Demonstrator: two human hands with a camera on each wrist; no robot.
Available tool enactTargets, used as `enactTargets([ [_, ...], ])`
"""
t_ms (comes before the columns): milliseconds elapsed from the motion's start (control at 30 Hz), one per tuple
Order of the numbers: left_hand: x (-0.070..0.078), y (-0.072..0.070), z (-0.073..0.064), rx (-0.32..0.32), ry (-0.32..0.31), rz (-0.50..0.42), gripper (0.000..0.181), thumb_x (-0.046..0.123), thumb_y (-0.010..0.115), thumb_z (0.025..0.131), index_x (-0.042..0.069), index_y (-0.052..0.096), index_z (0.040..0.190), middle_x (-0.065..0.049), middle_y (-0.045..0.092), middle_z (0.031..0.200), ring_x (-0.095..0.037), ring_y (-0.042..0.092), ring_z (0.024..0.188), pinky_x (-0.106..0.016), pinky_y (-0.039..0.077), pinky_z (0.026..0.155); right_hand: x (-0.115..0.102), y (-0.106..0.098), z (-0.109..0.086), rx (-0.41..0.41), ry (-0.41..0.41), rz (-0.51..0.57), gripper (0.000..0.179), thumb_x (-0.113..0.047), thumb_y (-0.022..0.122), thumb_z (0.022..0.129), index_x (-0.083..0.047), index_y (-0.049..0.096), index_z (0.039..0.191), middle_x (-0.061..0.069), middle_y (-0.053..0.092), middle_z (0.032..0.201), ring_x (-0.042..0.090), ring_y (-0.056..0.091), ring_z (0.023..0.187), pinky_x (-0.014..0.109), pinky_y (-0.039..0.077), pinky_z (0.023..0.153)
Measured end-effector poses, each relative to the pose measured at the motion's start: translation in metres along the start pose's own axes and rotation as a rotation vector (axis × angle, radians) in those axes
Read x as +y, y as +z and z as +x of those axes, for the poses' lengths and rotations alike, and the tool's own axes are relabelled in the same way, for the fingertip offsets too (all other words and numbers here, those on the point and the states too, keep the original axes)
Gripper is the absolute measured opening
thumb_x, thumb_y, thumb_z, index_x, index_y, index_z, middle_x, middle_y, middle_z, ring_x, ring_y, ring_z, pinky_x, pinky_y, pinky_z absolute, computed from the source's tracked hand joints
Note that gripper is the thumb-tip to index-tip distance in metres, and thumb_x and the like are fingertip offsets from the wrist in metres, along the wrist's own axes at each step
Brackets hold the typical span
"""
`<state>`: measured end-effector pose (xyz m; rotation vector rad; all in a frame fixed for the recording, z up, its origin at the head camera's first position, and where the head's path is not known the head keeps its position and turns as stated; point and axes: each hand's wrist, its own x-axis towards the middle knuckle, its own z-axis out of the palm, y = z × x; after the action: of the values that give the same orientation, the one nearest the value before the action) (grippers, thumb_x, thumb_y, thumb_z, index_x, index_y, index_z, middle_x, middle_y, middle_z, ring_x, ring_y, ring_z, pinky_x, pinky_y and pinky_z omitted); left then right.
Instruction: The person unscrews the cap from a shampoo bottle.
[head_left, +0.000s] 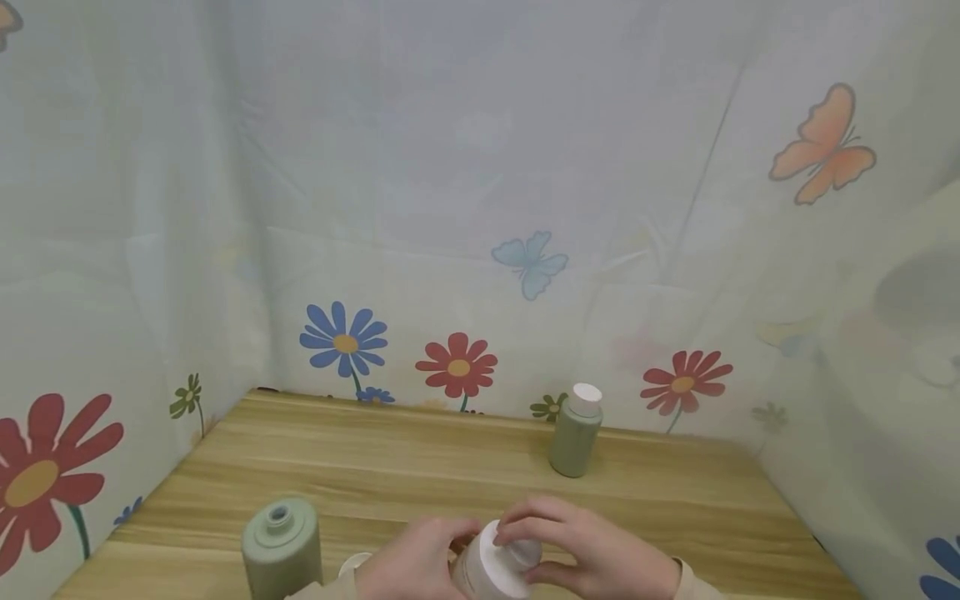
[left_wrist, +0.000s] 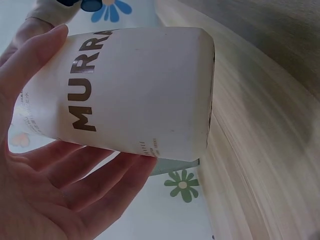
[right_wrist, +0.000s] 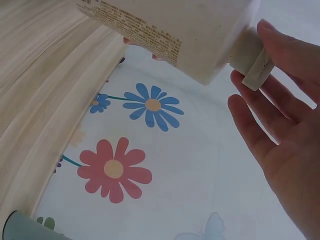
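A white bottle (head_left: 487, 571) with dark lettering on its side is tilted between my hands at the front of the table. My left hand (head_left: 416, 562) grips its body, thumb on one side and fingers on the other, as the left wrist view shows. At the neck, my right hand (head_left: 592, 542) pinches the white pump top (right_wrist: 252, 62) between thumb and fingers. Just left of my left hand stands a green bottle (head_left: 281, 550) with its narrow neck uncovered. A round white piece (head_left: 352, 562), partly hidden by that hand, lies between them.
Toward the back of the wooden table (head_left: 420, 450) stands a second green bottle (head_left: 576, 437) with a white cap. A pale curtain (head_left: 450, 167) printed with flowers and butterflies encloses the back and both sides.
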<state>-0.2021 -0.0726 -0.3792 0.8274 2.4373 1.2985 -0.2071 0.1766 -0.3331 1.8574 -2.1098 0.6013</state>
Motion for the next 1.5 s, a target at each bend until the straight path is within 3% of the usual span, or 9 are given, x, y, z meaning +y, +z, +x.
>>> enactTargets([
  [133, 0.0005, -0.0006, 0.0000, -0.011, -0.001, -0.026, 0.045, 0.036, 0.085, 0.069, 0.028, 0.065, 0.109, 0.016, 0.068, 0.096, -0.002, 0.061, 0.084, -0.025, 0.051, 0.073, -0.0014, -0.0015, -0.0009, -0.006, 0.029, 0.012, 0.043, -0.020, 0.068, 0.090, -0.015, 0.053, 0.129, -0.001, 0.058, 0.127, 0.010, 0.055, 0.115, 0.020, 0.048, 0.095],
  [333, 0.0039, -0.0018, -0.0010, -0.014, 0.040, -0.043, 0.048, 0.035, 0.085, 0.069, 0.028, 0.065, 0.112, 0.015, 0.069, 0.098, -0.002, 0.062, 0.086, -0.023, 0.050, 0.075, -0.0044, -0.0016, -0.0037, 0.053, 0.264, 0.052, 0.051, -0.034, 0.069, 0.088, -0.018, 0.050, 0.133, -0.007, 0.063, 0.116, 0.004, 0.059, 0.101, 0.023, 0.053, 0.084],
  [433, 0.0053, -0.0030, -0.0011, -0.012, 0.051, -0.022, 0.048, 0.035, 0.085, 0.068, 0.028, 0.065, 0.111, 0.016, 0.068, 0.097, 0.000, 0.062, 0.086, -0.022, 0.050, 0.075, -0.0035, -0.0007, -0.0039, 0.088, 0.317, 0.038, 0.049, -0.038, 0.071, 0.086, -0.021, 0.053, 0.128, -0.012, 0.063, 0.104, 0.001, 0.057, 0.090, 0.017, 0.050, 0.076],
  [733, 0.0035, -0.0036, -0.0013, -0.033, 0.036, -0.040, 0.045, 0.034, 0.085, 0.069, 0.027, 0.066, 0.110, 0.015, 0.069, 0.097, -0.002, 0.062, 0.086, -0.023, 0.051, 0.074, -0.0017, 0.0010, -0.0028, 0.111, 0.256, -0.029, 0.031, -0.037, 0.073, 0.085, -0.024, 0.059, 0.110, -0.015, 0.062, 0.094, -0.001, 0.054, 0.082, 0.008, 0.045, 0.072],
  [967, 0.0022, -0.0034, -0.0008, -0.055, 0.024, -0.047, 0.044, 0.035, 0.084, 0.071, 0.028, 0.065, 0.110, 0.015, 0.069, 0.097, -0.002, 0.062, 0.086, -0.024, 0.051, 0.075, 0.0004, -0.0015, -0.0026, 0.066, 0.131, -0.092, 0.034, -0.027, 0.072, 0.086, -0.020, 0.061, 0.118, -0.011, 0.065, 0.106, -0.001, 0.059, 0.092, 0.009, 0.047, 0.081],
  [1267, -0.0005, -0.0038, -0.0011, -0.057, 0.034, -0.033, 0.044, 0.033, 0.084, 0.071, 0.026, 0.066, 0.110, 0.015, 0.069, 0.096, -0.001, 0.062, 0.085, -0.023, 0.051, 0.073, 0.0024, -0.0032, -0.0016, 0.039, 0.006, -0.133, 0.049, -0.014, 0.075, 0.079, -0.019, 0.058, 0.125, -0.008, 0.062, 0.115, 0.002, 0.059, 0.101, 0.013, 0.047, 0.090],
  [1367, -0.0014, -0.0028, -0.0016, -0.054, 0.038, -0.035, 0.044, 0.033, 0.084, 0.071, 0.025, 0.066, 0.110, 0.015, 0.069, 0.097, -0.001, 0.062, 0.085, -0.023, 0.051, 0.074, 0.0024, -0.0039, -0.0014, 0.030, -0.002, -0.129, 0.051, -0.014, 0.076, 0.079, -0.018, 0.057, 0.126, -0.008, 0.061, 0.116, 0.003, 0.059, 0.102, 0.013, 0.047, 0.091],
  [1500, -0.0012, -0.0029, -0.0018, -0.055, 0.026, -0.039, 0.044, 0.033, 0.084, 0.071, 0.027, 0.065, 0.110, 0.015, 0.069, 0.097, -0.001, 0.062, 0.086, -0.024, 0.051, 0.075, 0.0008, -0.0038, -0.0035, -0.003, 0.085, -0.071, 0.054, -0.026, 0.074, 0.086, -0.014, 0.051, 0.134, -0.007, 0.062, 0.119, 0.003, 0.059, 0.103, 0.018, 0.050, 0.090],
])
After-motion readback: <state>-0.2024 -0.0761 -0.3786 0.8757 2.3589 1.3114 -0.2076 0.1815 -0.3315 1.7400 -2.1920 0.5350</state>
